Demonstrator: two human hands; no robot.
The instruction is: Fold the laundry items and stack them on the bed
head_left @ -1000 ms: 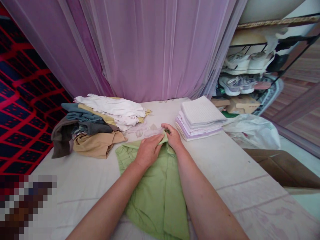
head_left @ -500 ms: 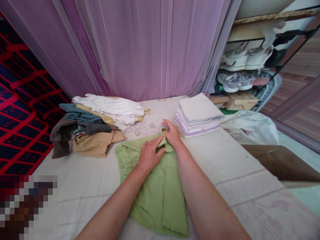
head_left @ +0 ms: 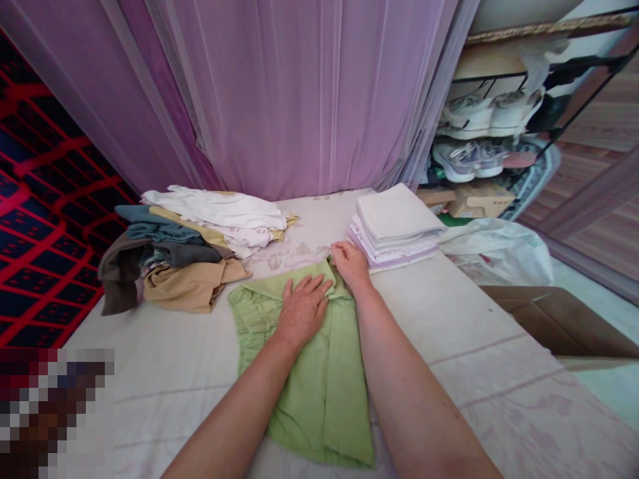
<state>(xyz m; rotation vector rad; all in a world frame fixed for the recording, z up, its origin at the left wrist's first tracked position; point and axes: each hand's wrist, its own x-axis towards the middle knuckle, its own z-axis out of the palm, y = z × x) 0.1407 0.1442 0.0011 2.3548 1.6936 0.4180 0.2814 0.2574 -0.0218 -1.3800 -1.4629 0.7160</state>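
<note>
A light green elastic-waisted garment [head_left: 344, 372] lies flat and folded on the bed, its gathered waist toward the left and a flap turned over along the top. My left hand [head_left: 303, 307] rests palm down on that flap, fingers stretched out, pressing the cloth. At the garment's upper right corner, my right hand [head_left: 351, 266] is closed, with thumb and fingertips pinching the edge of the cloth. The exact grip is partly hidden by the fingers. Just beyond my right hand stands a stack of folded white and lilac cloths [head_left: 399, 223].
A loose pile of clothes [head_left: 184, 256] sits at the left on the patterned bed sheet [head_left: 439, 372]. Purple curtains [head_left: 279, 100] hang behind. On the right are a shoe rack [head_left: 499, 73], a plastic bag [head_left: 509, 249] and a brown cardboard box [head_left: 559, 319] past the bed's edge.
My left hand has flattened onto the flap, its thumb no longer lifting the fold. My right hand's fingers have closed at the corner, and the flap there lies flatter.
</note>
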